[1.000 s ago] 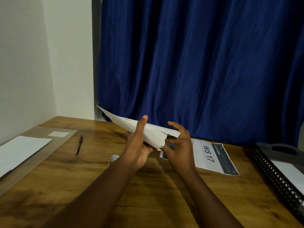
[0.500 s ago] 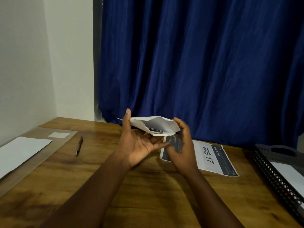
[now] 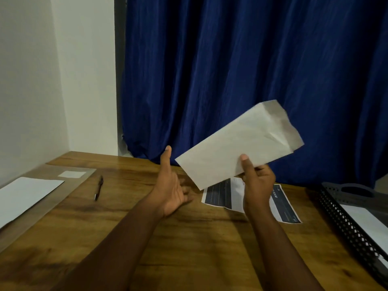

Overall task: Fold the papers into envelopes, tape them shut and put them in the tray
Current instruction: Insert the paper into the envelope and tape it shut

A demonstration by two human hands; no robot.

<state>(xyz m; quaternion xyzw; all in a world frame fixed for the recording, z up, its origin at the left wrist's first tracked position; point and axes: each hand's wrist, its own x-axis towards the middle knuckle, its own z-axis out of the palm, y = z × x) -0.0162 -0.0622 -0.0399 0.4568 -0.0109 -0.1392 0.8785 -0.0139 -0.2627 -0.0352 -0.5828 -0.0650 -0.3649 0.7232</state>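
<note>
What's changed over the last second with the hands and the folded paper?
The left hand let go and now hangs open. The right hand alone grips the folded envelope, lifted up and rightward toward the tray. The pen, the blank sheet and the printed sheet stayed put.

1. You work on a table of wood-grain finish with a slight sheen.
2. Your folded envelope is matt, creased white paper.
3. The tray looks like black perforated plastic.
4. The curtain is blue, crinkled cloth.
</note>
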